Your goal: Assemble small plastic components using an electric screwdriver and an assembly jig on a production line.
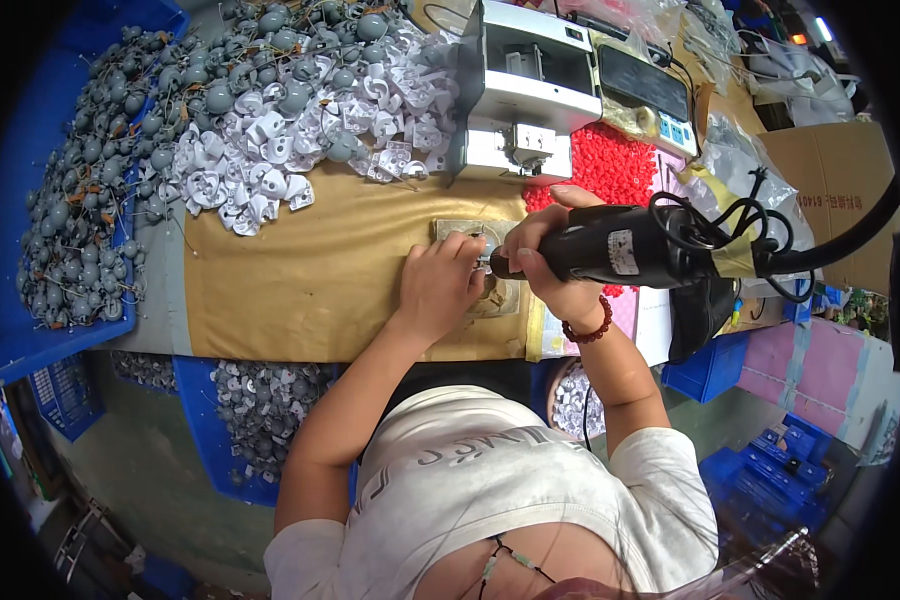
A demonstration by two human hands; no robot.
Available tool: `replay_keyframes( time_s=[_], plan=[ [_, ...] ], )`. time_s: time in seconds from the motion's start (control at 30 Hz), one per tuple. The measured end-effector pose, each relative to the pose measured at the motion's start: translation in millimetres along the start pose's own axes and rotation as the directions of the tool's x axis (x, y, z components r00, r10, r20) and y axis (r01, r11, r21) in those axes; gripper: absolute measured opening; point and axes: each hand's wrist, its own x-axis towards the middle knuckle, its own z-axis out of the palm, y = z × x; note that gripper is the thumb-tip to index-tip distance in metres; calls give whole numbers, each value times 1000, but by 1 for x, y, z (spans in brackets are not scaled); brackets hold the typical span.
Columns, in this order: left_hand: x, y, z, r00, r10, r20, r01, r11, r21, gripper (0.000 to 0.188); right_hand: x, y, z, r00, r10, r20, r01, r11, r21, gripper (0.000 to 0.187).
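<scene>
A crowded workbench (300, 290) covered in tan sheeting fills the scene, seen from above the seated worker. Along its left edge runs a blue bin (10, 200) heaped with grey round parts (80, 200), and a pile of white plastic pieces (300, 120) mixed with more grey ones spreads across the far side of the bench. To the right of that pile stands a white and grey machine (525, 90), with a scatter of small red pieces (610, 165) just beside its base. A cardboard box (840, 190) sits at the far right, and blue crates (770, 450) lie below bench level.

The right hand (555, 265) is wrapped firmly around a black power screwdriver (620, 250), held nearly level, its tip pointing left; a black cord (840, 240) trails from its rear toward the right. A red bead bracelet (590, 325) circles that wrist. The left hand (440, 280) lies palm down with fingers curled, pressing a small part (483, 258) at the tool's tip; the part is mostly hidden between the fingertips, so its shape cannot be made out. Both hands work over a small square worn pad (495, 295) near the bench's front middle, the left hand touching the part just left of the tool's tip.
</scene>
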Motion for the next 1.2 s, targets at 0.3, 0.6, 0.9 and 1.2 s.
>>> replay_keyframes(
  time_s=[0.3,0.6,0.9,1.2],
  plan=[
    [2,3,2,1000,-12,-17,13,999,44,38,13,-12,-2,998,-29,-47,28,999,-27,70],
    [1,1,3,1000,-16,-16,17,999,38,37,-4,7,-12,999,44,12,-41,982,-187,71],
    [0,4,6,999,-52,18,49,993,104,33,83,-58,-11,934,-314,-171,313,949,-34,64],
    [0,3,11,1000,-7,5,6,997,70,35,121,-33,-50,874,-464,-146,308,760,-572,52]
  ],
)
